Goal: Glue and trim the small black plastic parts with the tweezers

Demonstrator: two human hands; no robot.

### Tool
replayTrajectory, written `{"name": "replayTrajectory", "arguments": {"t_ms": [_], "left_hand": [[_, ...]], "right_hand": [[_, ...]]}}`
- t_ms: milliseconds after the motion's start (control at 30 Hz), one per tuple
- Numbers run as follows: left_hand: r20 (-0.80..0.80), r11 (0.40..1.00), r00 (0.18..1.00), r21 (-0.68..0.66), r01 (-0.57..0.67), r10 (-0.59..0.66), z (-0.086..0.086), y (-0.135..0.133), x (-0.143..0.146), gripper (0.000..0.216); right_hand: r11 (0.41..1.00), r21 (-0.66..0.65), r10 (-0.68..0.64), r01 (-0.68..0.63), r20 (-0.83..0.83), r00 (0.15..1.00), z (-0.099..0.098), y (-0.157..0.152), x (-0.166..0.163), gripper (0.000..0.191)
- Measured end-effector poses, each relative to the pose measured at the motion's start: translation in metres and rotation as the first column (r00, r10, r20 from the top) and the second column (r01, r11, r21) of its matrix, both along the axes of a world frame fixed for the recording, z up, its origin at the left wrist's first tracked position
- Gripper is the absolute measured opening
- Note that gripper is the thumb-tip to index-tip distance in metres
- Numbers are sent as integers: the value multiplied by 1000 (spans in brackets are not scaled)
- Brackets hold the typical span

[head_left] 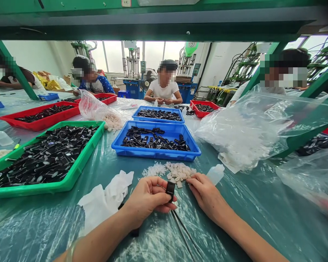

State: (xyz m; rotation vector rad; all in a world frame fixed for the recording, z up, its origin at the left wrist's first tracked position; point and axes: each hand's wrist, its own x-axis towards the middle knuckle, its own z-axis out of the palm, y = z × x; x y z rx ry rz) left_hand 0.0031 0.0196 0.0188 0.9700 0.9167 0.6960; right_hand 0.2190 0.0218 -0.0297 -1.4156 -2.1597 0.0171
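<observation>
In my left hand (150, 198) a small black rectangular plastic part (170, 191) is held upright between thumb and fingers. My right hand (206, 194) is at the right edge of a pile of small beige pieces (179, 171), its fingertips closed together; whatever they pinch is hidden. Left of that pile lie small translucent white bits (155, 170). Two thin metal rods (183, 233), perhaps tweezers, run from under my left hand toward the bottom edge. A crumpled white cloth (105, 198) lies beside my left forearm. Something black shows partly beneath my left wrist.
Blue trays (155, 154) of black parts stand ahead, a green tray (71, 182) at left, red trays (34, 125) beyond. A translucent bottle (215, 174) lies by my right hand, near a plastic bag (243, 134). A green shelf beam (164, 32) crosses overhead. Several people sit around.
</observation>
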Motion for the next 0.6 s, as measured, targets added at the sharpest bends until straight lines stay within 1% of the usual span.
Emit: {"name": "replayTrajectory", "arguments": {"t_ms": [100,200,367,433,500,600], "left_hand": [[3,1000,1000,5,-8,8,0,-1,1,26],[8,1000,1000,8,-11,10,0,-2,1,26],[20,998,998,29,62,-63,-1,-4,4,22],[26,996,997,39,76,-77,-1,-5,6,21],[32,995,995,53,89,-91,-2,-7,7,20],[41,988,993,112,103,-108,-4,-9,8,18]], "right_hand": [[999,-38,-25,24,-31,999,4,-1,-2,19],[997,-70,-47,40,-95,994,12,-7,-6,17],[991,-130,-73,41,-253,965,28,-25,-16,14],[989,-145,-70,16,-374,925,34,-32,-20,13],[988,-148,-40,-40,-501,864,39,-37,-22,11],[986,-109,34,-125,-606,795,47,-44,-25,7]]}}
